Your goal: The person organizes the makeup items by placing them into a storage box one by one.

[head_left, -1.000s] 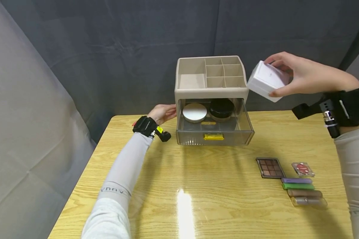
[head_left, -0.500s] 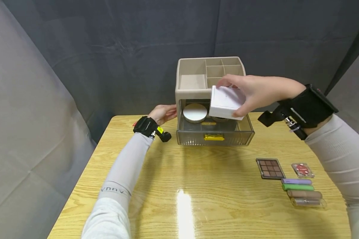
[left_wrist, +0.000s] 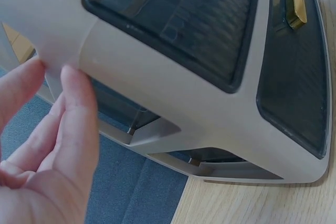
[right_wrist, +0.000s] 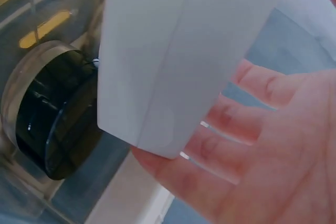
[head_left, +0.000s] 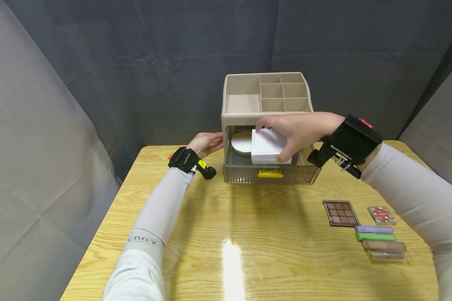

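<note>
A beige organizer (head_left: 266,94) with divided top compartments stands at the table's far middle, and its clear drawer (head_left: 271,173) with a gold handle is pulled out. My right hand (head_left: 291,131) grips a white box (head_left: 266,146) and holds it low over the drawer, above a black-lidded jar (right_wrist: 52,114). A round white compact (head_left: 242,143) lies in the drawer's left part. My left hand (head_left: 207,143) rests with straight fingers (left_wrist: 73,114) against the organizer's left side (left_wrist: 173,93).
On the wooden table (head_left: 218,225) at the right lie a brown eyeshadow palette (head_left: 340,212), a small clear case with red inside (head_left: 381,215), and several tubes (head_left: 380,241) in a row. Dark curtains close off the back and sides.
My right hand has carried the white box from high at the right, leftward and down, into the open drawer's space. The left hand has stayed against the organizer.
</note>
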